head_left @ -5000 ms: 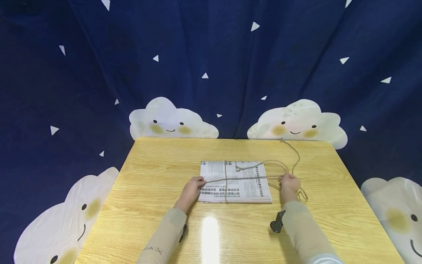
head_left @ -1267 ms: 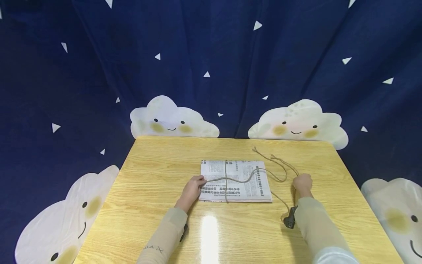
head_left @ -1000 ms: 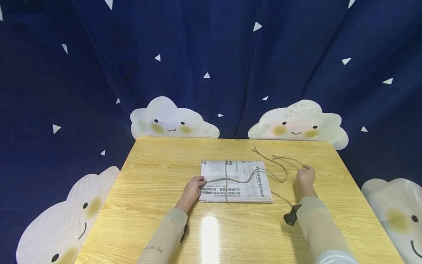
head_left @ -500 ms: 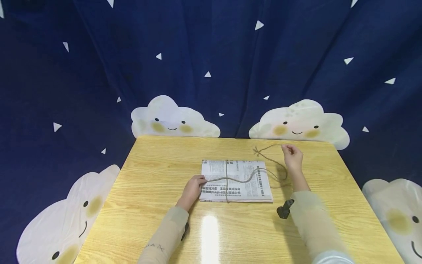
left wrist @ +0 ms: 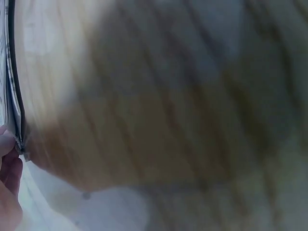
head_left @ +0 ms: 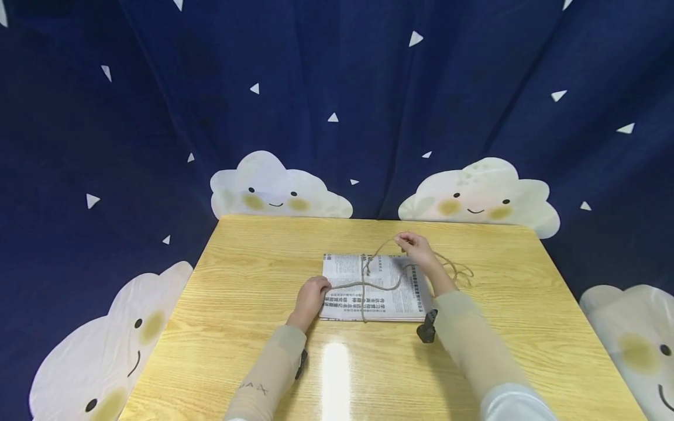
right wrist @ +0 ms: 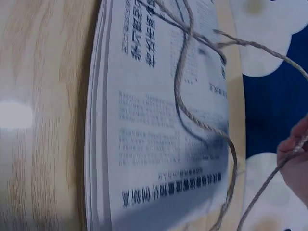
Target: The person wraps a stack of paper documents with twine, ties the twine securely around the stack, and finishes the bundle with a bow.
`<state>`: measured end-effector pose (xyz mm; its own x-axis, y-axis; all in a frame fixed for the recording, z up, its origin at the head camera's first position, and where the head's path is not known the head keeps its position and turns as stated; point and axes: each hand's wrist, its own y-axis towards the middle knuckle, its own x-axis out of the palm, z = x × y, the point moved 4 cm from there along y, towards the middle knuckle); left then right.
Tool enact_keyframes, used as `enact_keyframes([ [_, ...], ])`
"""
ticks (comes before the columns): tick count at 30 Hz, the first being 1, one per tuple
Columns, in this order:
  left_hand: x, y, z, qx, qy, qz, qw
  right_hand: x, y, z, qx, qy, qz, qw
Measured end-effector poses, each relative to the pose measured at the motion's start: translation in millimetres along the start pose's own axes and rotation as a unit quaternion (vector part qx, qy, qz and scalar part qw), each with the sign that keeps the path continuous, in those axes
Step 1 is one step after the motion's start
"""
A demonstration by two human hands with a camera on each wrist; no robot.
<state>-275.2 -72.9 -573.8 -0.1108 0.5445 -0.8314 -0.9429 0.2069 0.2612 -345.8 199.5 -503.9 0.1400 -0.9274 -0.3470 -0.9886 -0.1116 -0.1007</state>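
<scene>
A folded stack of newspapers [head_left: 342, 268] lies on the wooden table, with thin twine [head_left: 389, 289] crossing it lengthwise and widthwise. At the stack's left edge my left hand [head_left: 309, 299] pinches the twine between thumb and fingers; the left wrist view shows these fingers [left wrist: 10, 175] against the paper edges. My right hand [head_left: 418, 250], raised over the far right edge of the stack, pinches another stretch of twine. From there a frayed end hangs down near the crossing. In the right wrist view the slack twine [right wrist: 182, 103] curves over the print, and the right hand [right wrist: 294, 161] shows at the edge.
More twine [head_left: 459, 270] loops loosely on the table right of the stack, partly behind my right forearm. The wooden table [head_left: 253, 257] ends at a dark blue curtain [head_left: 295, 76] with white clouds. A small black camera [head_left: 427, 327] sits at my right wrist.
The lengthwise twine was pulled taut, then went slack. My right hand moved right, then back and left over the stack, bringing a twine end toward the crossing. My left hand stayed put.
</scene>
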Motion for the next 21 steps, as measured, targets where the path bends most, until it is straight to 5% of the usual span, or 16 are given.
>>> enact_keyframes([
  [4,0.3,-0.4,-1.2,-0.005,0.003,-0.001,1.0000,15.7,6.5,2.3,0.001,-0.037,-0.028,0.9989],
  [12,-2.7,0.0,-2.2,0.001,-0.020,-0.002,0.9998,30.3,13.1,-7.1,-0.057,-0.192,0.017,0.9796],
  [15,-2.9,-0.1,-3.0,-0.001,-0.026,-0.005,0.9997,38.0,13.9,-10.1,-0.076,-0.269,-0.012,0.9602],
  [21,-1.2,-0.4,-5.3,0.002,-0.029,-0.003,0.9996,55.7,14.6,-3.3,-0.104,-0.426,-0.052,0.8974],
])
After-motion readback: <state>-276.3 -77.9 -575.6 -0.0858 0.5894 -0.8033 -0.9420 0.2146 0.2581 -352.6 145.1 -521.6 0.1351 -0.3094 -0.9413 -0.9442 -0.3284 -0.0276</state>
